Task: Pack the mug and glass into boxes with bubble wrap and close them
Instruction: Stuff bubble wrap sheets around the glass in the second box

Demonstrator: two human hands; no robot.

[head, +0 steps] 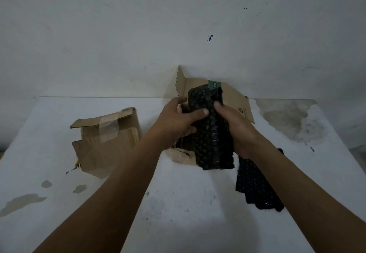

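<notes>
A tall roll of black bubble wrap (210, 140) is clasped from both sides: the left grip (178, 122) is curled round it, and the right grip (235, 126) is closed on its right edge. What it wraps is hidden. It is held over an open brown cardboard box (233, 94), whose green label (214, 85) reads "batu". A taped brown cardboard box (107, 140) and a loose black bubble-wrap sheet (255, 185) are laid on the white table (178, 203).
</notes>
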